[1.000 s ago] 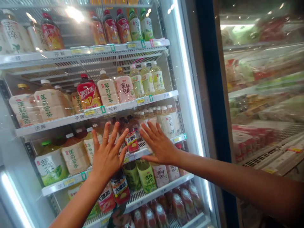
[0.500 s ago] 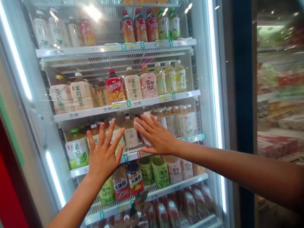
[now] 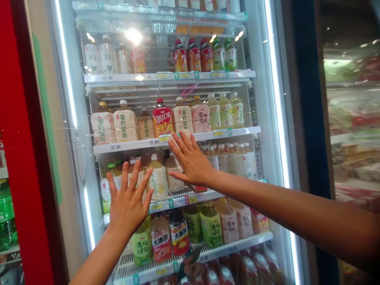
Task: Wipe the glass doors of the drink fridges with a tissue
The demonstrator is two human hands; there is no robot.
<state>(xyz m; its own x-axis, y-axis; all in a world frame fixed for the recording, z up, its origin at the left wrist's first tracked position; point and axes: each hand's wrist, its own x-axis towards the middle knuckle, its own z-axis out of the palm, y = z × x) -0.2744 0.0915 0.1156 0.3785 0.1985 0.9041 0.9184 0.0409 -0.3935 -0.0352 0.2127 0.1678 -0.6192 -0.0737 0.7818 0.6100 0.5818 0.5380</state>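
Both hands are spread flat with fingers splayed, grasping nothing: the left hand (image 3: 129, 202) lies lower, palm against the glass door (image 3: 258, 51) of a drinks fridge, and the right hand (image 3: 191, 160) lies higher and just beside it, fingertips at the second shelf's price rail (image 3: 208, 135). Whether each palm fully touches the pane cannot be told. The hands cover several bottles on the third shelf, so their labels are partly unreadable. The door is clear, upright glass with lit white strips down both edges, and glare from a lamp washes out a patch near the top shelf. Behind it, the top shelf holds white-label bottles (image 3: 108, 58) on the left and red and green ones (image 3: 204, 58) on the right. The second shelf carries large pale tea bottles (image 3: 124, 126), one red-label bottle (image 3: 162, 118) and slimmer yellow-green bottles (image 3: 225, 111). Small white-capped bottles (image 3: 234, 158) fill the third shelf's right side. Green-label bottles (image 3: 210, 225) and dark iced-tea bottles (image 3: 178, 235) stand on the fourth. The lowest row (image 3: 237, 269) is blurred and cut off by the picture's edge (only caps and shoulders show). A red panel (image 3: 20, 118) borders the left, and the neighbouring case (image 3: 353, 118) on the right is too blurred to read.
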